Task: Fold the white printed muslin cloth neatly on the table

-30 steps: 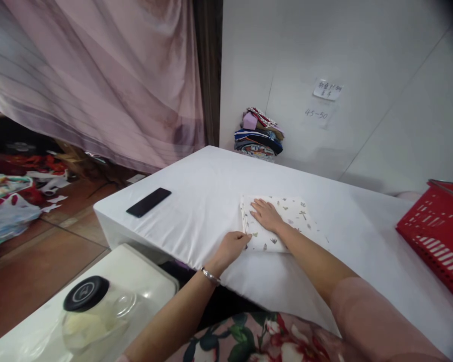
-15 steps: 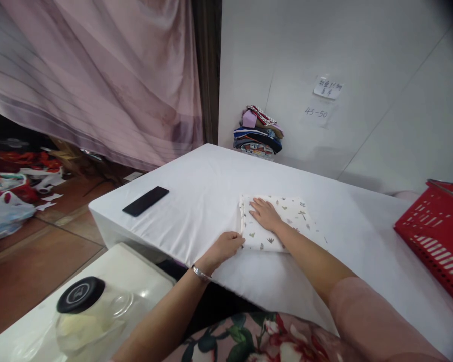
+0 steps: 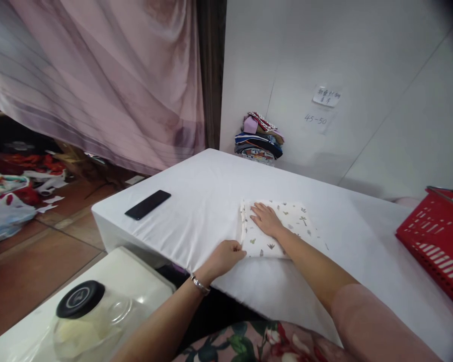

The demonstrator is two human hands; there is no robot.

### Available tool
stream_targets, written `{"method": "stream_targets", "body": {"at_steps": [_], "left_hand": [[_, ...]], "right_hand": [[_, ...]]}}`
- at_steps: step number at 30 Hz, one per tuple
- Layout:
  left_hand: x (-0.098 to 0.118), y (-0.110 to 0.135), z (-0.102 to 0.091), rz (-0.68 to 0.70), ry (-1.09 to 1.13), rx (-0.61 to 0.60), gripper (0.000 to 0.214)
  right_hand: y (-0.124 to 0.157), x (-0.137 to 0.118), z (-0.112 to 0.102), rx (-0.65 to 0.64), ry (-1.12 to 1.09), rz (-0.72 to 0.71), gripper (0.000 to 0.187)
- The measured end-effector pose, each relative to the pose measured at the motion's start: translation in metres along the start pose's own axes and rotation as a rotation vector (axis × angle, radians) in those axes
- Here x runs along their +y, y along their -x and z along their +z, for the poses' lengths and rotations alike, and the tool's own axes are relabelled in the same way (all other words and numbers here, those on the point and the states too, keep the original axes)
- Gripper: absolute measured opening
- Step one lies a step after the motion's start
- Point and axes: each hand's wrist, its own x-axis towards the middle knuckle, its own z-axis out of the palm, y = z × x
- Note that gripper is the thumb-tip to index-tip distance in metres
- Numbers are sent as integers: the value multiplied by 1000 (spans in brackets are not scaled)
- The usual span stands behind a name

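Observation:
A folded white cloth (image 3: pixel 294 221) with small printed plants lies on the white-covered table (image 3: pixel 211 186) in front of me. My right hand (image 3: pixel 266 219) rests flat on its upper left part, fingers spread. At the cloth's near left corner, my left hand (image 3: pixel 228 257) pinches the edge between thumb and fingers. A bracelet circles my left wrist. Layered folds show along the cloth's left edge, and my right forearm covers part of its near side.
Left on the table lies a black phone (image 3: pixel 148 204). A red basket (image 3: pixel 434 241) stands at the right edge. Folded textiles (image 3: pixel 258 138) are stacked by the wall. Nearer on the left, a white surface (image 3: pixel 136 271) bears a clear container with a black lid (image 3: pixel 80 299).
The whole view has shifted slightly, so things sit a little lower in the picture. Both hands keep nearly the same place on the cloth.

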Motion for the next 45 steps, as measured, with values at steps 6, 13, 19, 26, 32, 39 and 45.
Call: {"method": "stream_targets", "body": {"at_steps": [6,13,19,26,32,39,45], "left_hand": [[11,-2,-11,-37,-38,-50,33],[26,-48,-10,28,-81,313,35],[17,-78,4,-72,-185,331,12],[6,-80,6,-63,-190,353,14],[23,-80,7,191,-361,511,28],[14,-92,5,230,-451,291,45],[9,-91,5,245,-470,304,45]], "right_hand": [[0,-2,-2,-16,-3,13,52],[2,-3,-4,-24,0,11,51],[-4,-6,-8,-56,-46,34,51],[-17,-25,-2,-13,-46,-40,47],[-20,-25,1,-46,-92,-32,48],[-22,1,-14,-60,-238,-18,44],[10,55,-25,-19,-8,175,53]]}}
